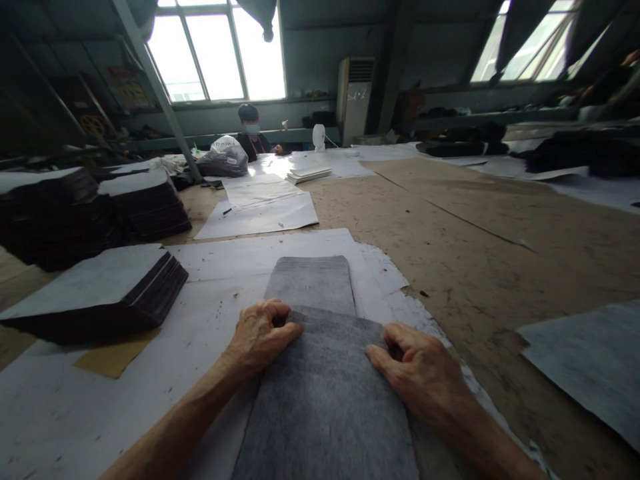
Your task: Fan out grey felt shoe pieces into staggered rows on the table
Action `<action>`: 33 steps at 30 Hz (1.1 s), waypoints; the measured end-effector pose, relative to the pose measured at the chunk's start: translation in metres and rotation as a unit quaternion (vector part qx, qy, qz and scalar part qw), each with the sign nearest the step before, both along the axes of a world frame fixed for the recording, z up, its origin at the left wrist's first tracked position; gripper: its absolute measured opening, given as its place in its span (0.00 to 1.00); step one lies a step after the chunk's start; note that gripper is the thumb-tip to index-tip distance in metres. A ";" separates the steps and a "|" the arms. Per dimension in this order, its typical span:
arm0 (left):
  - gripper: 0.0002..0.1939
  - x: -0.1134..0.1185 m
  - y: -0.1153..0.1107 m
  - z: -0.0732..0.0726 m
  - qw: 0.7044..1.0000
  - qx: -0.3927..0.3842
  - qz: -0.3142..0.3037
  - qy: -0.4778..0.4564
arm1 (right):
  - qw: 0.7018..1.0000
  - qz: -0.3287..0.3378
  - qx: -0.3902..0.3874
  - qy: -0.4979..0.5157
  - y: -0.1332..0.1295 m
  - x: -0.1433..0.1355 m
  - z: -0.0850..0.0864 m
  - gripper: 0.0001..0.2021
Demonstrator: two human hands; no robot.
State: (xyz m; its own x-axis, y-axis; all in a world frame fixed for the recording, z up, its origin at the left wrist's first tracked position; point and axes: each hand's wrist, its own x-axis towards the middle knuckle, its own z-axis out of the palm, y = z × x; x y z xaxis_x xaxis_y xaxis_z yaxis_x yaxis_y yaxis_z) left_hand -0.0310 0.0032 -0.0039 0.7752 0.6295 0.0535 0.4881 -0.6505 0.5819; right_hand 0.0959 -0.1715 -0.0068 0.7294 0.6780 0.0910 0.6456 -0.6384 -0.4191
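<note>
A long grey felt-like fabric piece [330, 400] runs from the bottom of the view up to its far edge, which both hands grip by the corners. My left hand [263, 333] pinches the far left corner between thumb and curled fingers. At the far right corner, my right hand [413, 360] does the same. Just beyond lies a second grey fabric stack [310, 283], its far edge showing several thin stepped layers. The held piece covers the near part of that stack. White paper [200, 387] is spread underneath.
To the left stands a thick stack of dark cut pieces [90, 287], with more stacks [143, 200] behind it. A grey sheet [595, 363] lies right on the brown table surface [450, 233]. A masked person [253, 137] sits across the table near a plastic bag [223, 157].
</note>
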 end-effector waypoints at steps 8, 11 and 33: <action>0.10 -0.011 -0.004 0.001 0.992 0.101 0.069 -0.007 | 0.996 -0.012 0.075 -0.049 -0.005 -0.002 -0.008 0.09; 0.21 -0.022 -0.013 0.006 0.977 0.203 0.049 -0.052 | 0.988 0.024 0.145 -0.048 -0.014 0.002 -0.003 0.12; 0.36 -0.018 -0.066 0.011 0.928 0.112 -0.343 0.095 | 0.976 0.135 0.162 0.058 -0.021 0.018 -0.006 0.09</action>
State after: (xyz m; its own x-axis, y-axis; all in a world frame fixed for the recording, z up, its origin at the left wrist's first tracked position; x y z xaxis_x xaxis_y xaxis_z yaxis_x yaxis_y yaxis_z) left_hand -0.0490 -0.0627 0.0067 0.9982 -0.0260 -0.0546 -0.0058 -0.9401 0.3407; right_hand 0.1144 -0.1921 -0.0133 0.5457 0.7969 0.2590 0.7080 -0.2731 -0.6513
